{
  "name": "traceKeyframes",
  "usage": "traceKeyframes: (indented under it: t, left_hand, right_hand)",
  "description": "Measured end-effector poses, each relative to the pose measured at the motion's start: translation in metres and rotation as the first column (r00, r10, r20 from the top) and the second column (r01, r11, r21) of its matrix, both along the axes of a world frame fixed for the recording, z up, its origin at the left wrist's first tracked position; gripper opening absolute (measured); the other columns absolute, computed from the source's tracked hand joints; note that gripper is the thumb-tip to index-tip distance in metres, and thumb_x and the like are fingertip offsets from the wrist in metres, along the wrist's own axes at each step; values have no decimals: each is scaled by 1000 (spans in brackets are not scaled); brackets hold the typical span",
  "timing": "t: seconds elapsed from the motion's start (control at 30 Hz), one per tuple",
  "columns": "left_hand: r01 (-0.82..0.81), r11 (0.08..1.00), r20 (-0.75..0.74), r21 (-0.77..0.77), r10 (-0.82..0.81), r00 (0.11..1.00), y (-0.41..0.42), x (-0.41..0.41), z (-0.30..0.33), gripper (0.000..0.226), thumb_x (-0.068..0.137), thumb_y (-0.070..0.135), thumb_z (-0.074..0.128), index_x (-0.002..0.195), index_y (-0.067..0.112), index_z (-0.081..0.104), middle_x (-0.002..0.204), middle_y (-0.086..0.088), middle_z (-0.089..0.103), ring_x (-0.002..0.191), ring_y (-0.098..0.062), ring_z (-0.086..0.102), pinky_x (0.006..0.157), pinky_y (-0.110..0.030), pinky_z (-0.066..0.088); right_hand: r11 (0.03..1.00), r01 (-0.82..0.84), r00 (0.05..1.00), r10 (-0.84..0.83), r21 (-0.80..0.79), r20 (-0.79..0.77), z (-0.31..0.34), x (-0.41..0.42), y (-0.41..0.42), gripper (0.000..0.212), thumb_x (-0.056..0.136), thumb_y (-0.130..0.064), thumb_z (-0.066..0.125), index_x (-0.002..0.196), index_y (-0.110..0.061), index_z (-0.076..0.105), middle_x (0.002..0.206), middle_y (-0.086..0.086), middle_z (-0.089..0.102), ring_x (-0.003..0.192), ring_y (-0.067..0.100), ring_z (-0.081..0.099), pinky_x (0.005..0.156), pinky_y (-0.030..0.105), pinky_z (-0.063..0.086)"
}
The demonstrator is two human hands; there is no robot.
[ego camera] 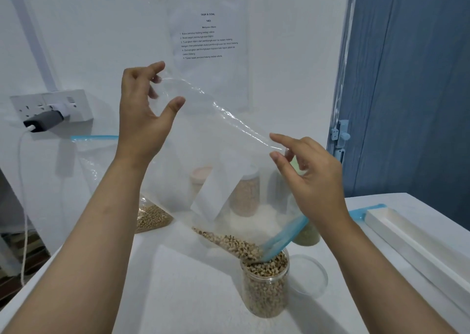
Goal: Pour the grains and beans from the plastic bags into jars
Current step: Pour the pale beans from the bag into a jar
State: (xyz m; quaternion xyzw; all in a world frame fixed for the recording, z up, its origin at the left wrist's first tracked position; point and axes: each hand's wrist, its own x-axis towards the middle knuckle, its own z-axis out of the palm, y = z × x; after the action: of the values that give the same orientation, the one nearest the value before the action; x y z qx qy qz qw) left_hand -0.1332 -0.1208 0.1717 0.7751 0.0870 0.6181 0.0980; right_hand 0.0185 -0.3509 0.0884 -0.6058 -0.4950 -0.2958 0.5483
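- Two corners of the upturned zip bag (223,181) are pinched: left hand (142,120) upper left, right hand (312,181) lower right.
- Its blue-zipped mouth is aimed down into the jar (265,285), lower centre.

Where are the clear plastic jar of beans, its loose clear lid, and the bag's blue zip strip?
clear plastic jar of beans (264,288), head view, bean-filled side wall.
loose clear lid (309,275), head view, flat centre.
blue zip strip (284,237), head view, middle of strip.

Left hand (142,115) raised, right hand (315,178) lower; both pinching.
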Motion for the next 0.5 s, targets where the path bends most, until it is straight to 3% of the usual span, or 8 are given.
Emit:
traceKeyframes:
  t: [0.13,0.3,0.4,0.5]
  left_hand:
    - [-11,999,17,-34,11,1000,3,-2,-15,56,93,30,67,143,16,45,121,2,44,99,-3,49,92,-14,39]
    - [-102,984,39,-147,108,993,6,-6,-52,58,98,45,52,148,19,39,129,4,49,124,-17,46,110,-49,35]
    - [-161,949,49,-270,181,982,3,-8,-74,62,96,56,44,146,20,40,132,3,50,126,-17,45,113,-53,29]
    - [-167,926,74,-339,203,976,2,-9,-85,61,93,59,45,140,19,46,123,2,52,113,-18,48,108,-53,35]
  right_hand:
    - [1000,7,1000,-7,27,19,-7,-2,0,25,94,-15,70,119,-17,72,79,-10,54,77,-7,52,69,5,35]
    - [999,18,999,-19,34,43,-12,-5,3,25,93,-15,69,119,-16,72,84,-13,54,81,-10,53,72,4,37]
    - [999,16,998,-18,36,56,-13,-6,5,25,93,-16,69,118,-16,72,85,-12,55,82,-11,53,73,5,38]
    - [999,18,998,-20,32,63,-13,-6,7,25,93,-16,69,118,-16,72,85,-13,54,82,-11,53,74,5,37]
